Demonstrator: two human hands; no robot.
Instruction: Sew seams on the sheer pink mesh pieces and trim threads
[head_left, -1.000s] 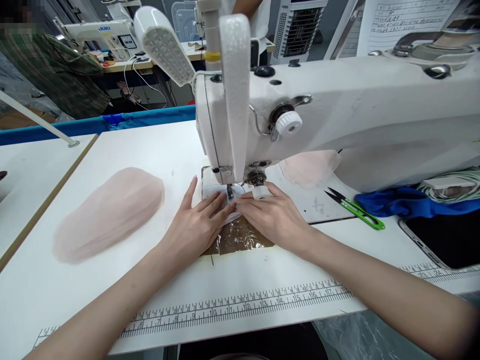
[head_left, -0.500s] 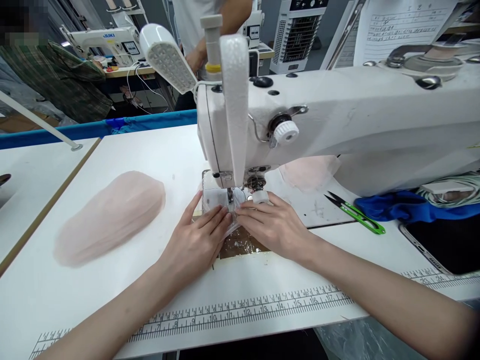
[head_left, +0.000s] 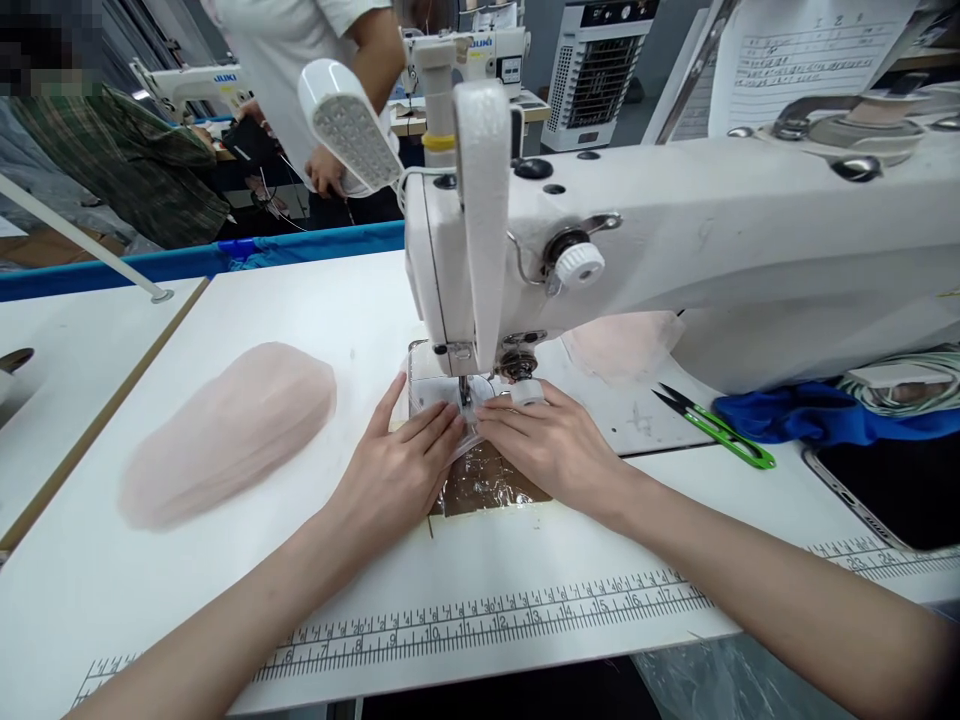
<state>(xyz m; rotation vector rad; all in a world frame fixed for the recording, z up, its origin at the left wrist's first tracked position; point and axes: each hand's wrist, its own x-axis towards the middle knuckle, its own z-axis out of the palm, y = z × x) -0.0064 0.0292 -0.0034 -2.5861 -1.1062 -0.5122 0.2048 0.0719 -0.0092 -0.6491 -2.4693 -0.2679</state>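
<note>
A small piece of sheer, whitish fabric (head_left: 468, 438) lies under the presser foot (head_left: 465, 392) of a white sewing machine (head_left: 675, 215). My left hand (head_left: 399, 462) rests flat on its left side, fingers stretched toward the foot and thumb spread. From the right, my right hand (head_left: 551, 447) presses on the fabric with extended fingers lying side by side; its thumb is hidden. Both sets of fingertips are close to the needle area. Below them, a brown patch under clear tape (head_left: 491, 485) shows on the tabletop.
Stacked pale pink sheer pieces (head_left: 232, 435) lie at left; more pink fabric (head_left: 622, 342) sits behind the machine head. Green thread snips (head_left: 716, 428), a blue cloth (head_left: 795, 412) and a phone (head_left: 892, 485) are at right. A printed ruler (head_left: 465, 625) runs along the front edge. Two people are beyond the table.
My hands hold nearly the same position at the foot. The view has shifted slightly, and the standing person in the background has moved left.
</note>
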